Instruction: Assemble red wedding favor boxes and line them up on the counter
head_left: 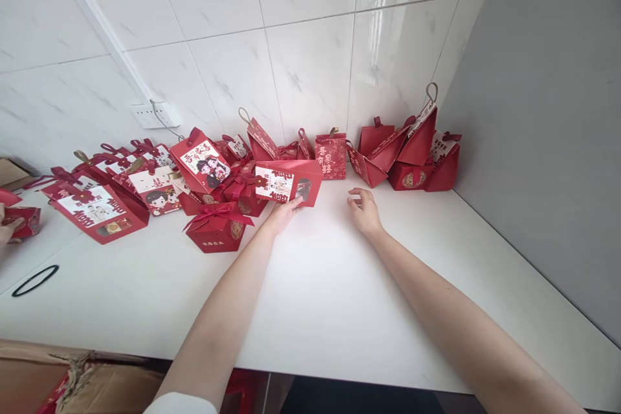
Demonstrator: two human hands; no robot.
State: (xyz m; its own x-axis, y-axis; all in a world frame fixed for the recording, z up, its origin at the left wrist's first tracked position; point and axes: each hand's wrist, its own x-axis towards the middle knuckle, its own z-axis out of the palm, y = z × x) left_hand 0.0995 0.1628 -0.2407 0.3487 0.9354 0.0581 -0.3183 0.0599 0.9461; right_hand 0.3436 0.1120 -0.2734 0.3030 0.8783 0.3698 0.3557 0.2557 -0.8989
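In the head view my left hand (284,215) grips a red gift box (310,174) by its lower edge, thumb on the front. The box has a white printed panel and a small clear window, and it is raised off the table. Just right of it, my right hand (365,210) hovers over the white table (339,310), fingers loosely bent and apart, holding nothing. Close to my left hand stands a red box with a ribbon bow (216,233). Behind my hands is an upright red box (330,158) with white lettering.
More red gift boxes (104,210) crowd the left, and others (412,155) lean together at the right by a grey partition (538,116). At the far left is another person's hand (6,229) at a red box. A black ring (35,281) lies nearby. A cardboard carton (111,388) sits below.
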